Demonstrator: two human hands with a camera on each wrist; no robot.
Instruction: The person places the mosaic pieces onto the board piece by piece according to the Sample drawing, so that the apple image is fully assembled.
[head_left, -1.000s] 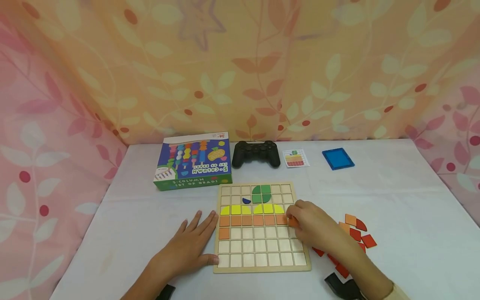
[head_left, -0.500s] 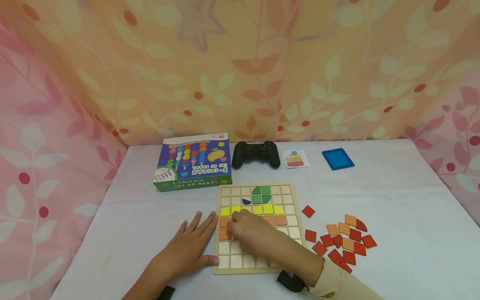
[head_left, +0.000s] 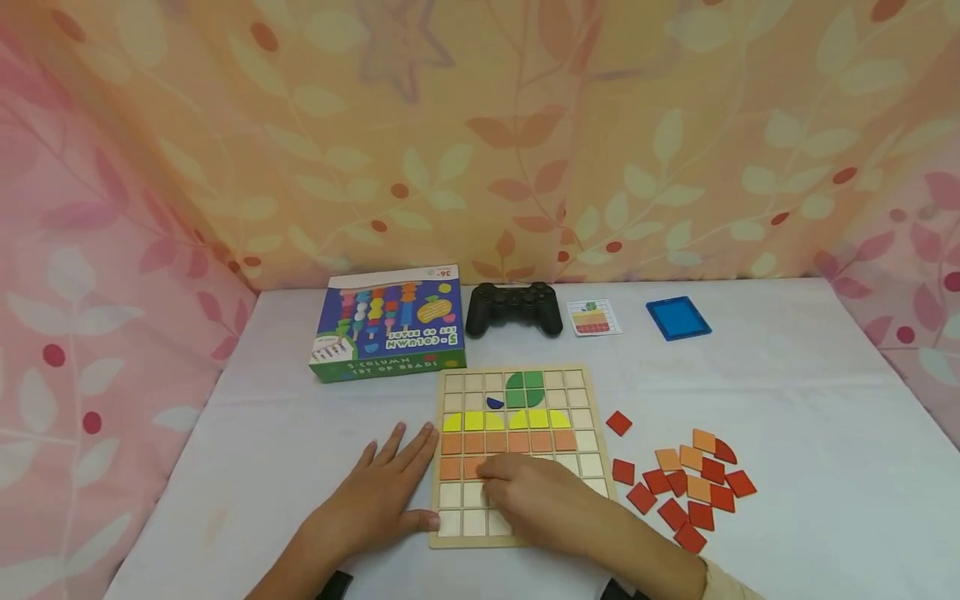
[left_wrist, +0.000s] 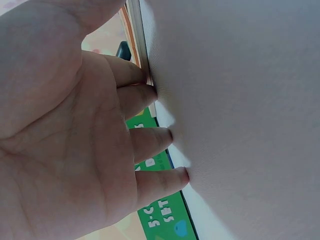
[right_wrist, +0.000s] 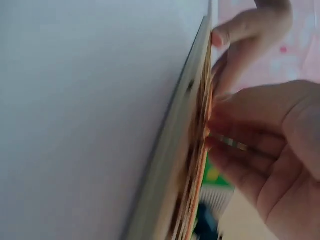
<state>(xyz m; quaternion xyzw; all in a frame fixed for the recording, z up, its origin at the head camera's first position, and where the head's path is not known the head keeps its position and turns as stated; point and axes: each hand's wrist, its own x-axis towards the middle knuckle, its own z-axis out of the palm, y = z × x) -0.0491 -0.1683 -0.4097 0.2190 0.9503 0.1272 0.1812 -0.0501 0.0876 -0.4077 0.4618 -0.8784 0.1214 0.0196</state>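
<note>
My left hand (head_left: 378, 500) lies with its fingers spread flat, fingertips and thumb at the left edge of the wooden grid board (head_left: 525, 542). My right hand (head_left: 540, 500) is over the board's middle, its thumb and fingers curled down onto an orange square tile (head_left: 471, 468) in the second cell of the fifth row. To its left sits another orange tile (head_left: 450, 468). Above run a row of orange tiles (head_left: 517, 442) and a row of yellow pieces (head_left: 474, 421). Green pieces (head_left: 525, 389) and a dark blue half-round piece (head_left: 495, 403) sit higher up. The right forearm hides the board's lower right.
Loose red tiles (head_left: 701, 515) and orange tiles (head_left: 667, 460) lie right of the board. Behind it stand a bead-set box (head_left: 387, 325), a black game controller (head_left: 513, 308), a pattern card (head_left: 594, 317) and a blue square tray (head_left: 678, 318). A patterned curtain (head_left: 480, 167) closes the back.
From the board's right edge, my right hand has carried an orange tile left to the fifth row's second cell, then shifted slightly down and right. The left hand stays in place.
</note>
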